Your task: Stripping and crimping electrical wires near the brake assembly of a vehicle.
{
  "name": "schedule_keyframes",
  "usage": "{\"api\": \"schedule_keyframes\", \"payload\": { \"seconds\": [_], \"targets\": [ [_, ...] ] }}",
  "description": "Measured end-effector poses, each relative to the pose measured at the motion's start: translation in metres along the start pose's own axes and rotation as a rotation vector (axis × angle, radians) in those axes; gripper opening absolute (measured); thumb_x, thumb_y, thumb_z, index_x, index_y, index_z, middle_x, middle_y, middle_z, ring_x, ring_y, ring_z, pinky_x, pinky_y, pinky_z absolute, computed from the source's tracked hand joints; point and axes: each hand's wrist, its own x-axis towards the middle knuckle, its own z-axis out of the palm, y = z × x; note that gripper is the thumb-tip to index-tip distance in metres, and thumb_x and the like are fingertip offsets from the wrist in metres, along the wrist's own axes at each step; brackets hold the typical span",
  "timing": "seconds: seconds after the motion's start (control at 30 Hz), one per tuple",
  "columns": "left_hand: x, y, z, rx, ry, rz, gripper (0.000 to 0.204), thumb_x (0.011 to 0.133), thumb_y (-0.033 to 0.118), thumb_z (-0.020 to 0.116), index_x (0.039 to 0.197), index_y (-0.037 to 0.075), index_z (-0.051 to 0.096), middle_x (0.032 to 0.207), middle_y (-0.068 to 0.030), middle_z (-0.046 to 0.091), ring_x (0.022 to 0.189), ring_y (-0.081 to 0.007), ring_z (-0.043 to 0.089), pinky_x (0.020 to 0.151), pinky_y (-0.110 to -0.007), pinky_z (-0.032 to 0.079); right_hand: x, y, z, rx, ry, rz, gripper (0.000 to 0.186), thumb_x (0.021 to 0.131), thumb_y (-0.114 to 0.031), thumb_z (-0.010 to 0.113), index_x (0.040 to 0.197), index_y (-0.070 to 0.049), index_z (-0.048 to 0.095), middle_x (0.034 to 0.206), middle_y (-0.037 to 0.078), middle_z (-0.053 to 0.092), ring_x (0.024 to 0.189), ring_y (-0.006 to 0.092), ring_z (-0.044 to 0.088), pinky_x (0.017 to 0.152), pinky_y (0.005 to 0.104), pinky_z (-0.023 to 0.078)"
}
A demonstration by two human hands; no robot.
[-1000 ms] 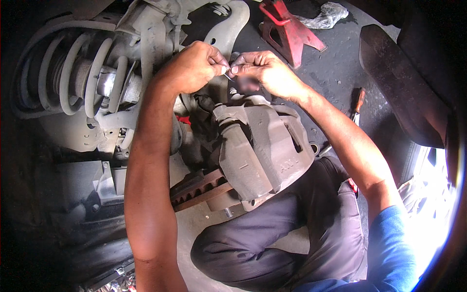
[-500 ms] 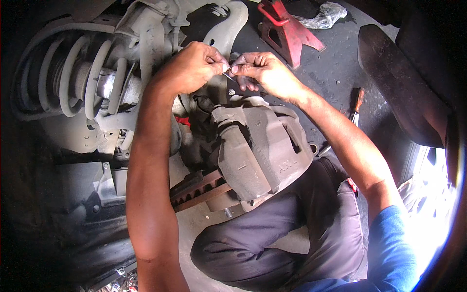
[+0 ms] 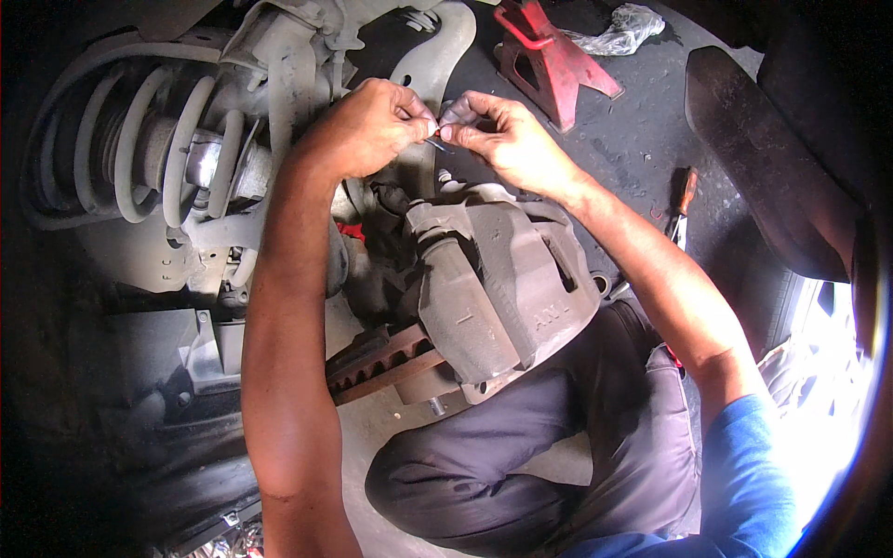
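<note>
Above the grey brake caliper (image 3: 502, 288), my left hand (image 3: 386, 130) and my right hand (image 3: 507, 135) meet at their fingertips. Each pinches thumb against forefinger. Between and just below the fingertips shows a thin, short wire-like piece (image 3: 439, 145), too small to name for certain. The caliper sits over a rusty brake disc (image 3: 386, 363), whose vented edge faces my left forearm. Behind the hands, a pale curved suspension arm (image 3: 442, 56) runs up toward the far edge.
A coil spring (image 3: 139, 149) around a strut is at the left. On the dark floor stand a red jack stand (image 3: 549, 65) and, beyond it, a crumpled clear plastic bag (image 3: 628, 28). An orange-handled screwdriver (image 3: 686, 195) lies at the right. My bent leg (image 3: 474, 474) is beneath the caliper.
My right hand's lower fingers, spread below the pinch before, are now curled up out of sight. Both hands stay in nearly the same place, fingertips together.
</note>
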Motion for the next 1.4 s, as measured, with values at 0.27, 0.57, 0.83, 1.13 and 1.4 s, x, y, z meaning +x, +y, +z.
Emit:
{"api": "schedule_keyframes", "payload": {
  "seconds": [0.27, 0.57, 0.83, 1.13, 1.4],
  "targets": [
    [0.0, 0.001, 0.002, -0.023, 0.02, 0.012, 0.032, 0.093, 0.024, 0.077, 0.108, -0.004, 0.078, 0.098, -0.0196, 0.079, 0.09, -0.0261, 0.075, 0.087, -0.039, 0.057, -0.002, -0.006, -0.002, 0.147, -0.016, 0.197, 0.017, 0.102, -0.023, 0.072, 0.105, -0.006, 0.073, 0.078, -0.006, 0.062, 0.066, 0.0023, 0.049, 0.058, 0.0225, 0.039],
    [-0.001, 0.008, 0.001, 0.054, 0.031, -0.001, 0.031, 0.094, 0.024, 0.076, 0.11, -0.003, 0.077, 0.099, -0.0226, 0.078, 0.09, -0.0273, 0.075, 0.086, -0.04, 0.057, 0.003, 0.003, 0.005, -0.047, 0.092, -0.083, 0.025, 0.095, -0.018, 0.072, 0.107, 0.003, 0.071, 0.088, 0.014, 0.072, 0.086, 0.0169, 0.065, 0.082, 0.0368, 0.053],
    [-0.002, 0.012, -0.003, 0.113, -0.039, -0.15, 0.025, 0.099, 0.016, 0.073, 0.109, -0.006, 0.072, 0.094, -0.0114, 0.076, 0.088, -0.0152, 0.069, 0.082, -0.032, 0.054, 0.005, -0.001, 0.003, -0.274, 0.081, -0.272, 0.017, 0.096, -0.01, 0.072, 0.107, 0.003, 0.07, 0.098, 0.011, 0.069, 0.09, 0.0159, 0.065, 0.085, 0.0331, 0.052],
    [-0.009, 0.025, 0.016, 0.077, 0.235, -0.036, 0.025, 0.091, 0.013, 0.079, 0.109, -0.004, 0.072, 0.095, -0.0125, 0.077, 0.088, -0.0205, 0.072, 0.082, -0.036, 0.056, 0.014, 0.015, 0.006, 0.117, 0.155, -0.041, 0.021, 0.095, -0.014, 0.067, 0.104, 0.004, 0.073, 0.092, 0.007, 0.075, 0.086, 0.0105, 0.065, 0.082, 0.0305, 0.054],
    [-0.003, 0.03, 0.022, 0.029, 0.267, -0.143, 0.032, 0.088, 0.014, 0.081, 0.113, -0.004, 0.071, 0.096, -0.0174, 0.077, 0.088, -0.0249, 0.073, 0.082, -0.038, 0.056, 0.014, 0.009, 0.007, 0.084, 0.182, -0.012, 0.02, 0.096, -0.014, 0.066, 0.103, 0.003, 0.074, 0.09, 0.005, 0.074, 0.084, 0.0088, 0.063, 0.081, 0.0291, 0.053]
  ]
}}
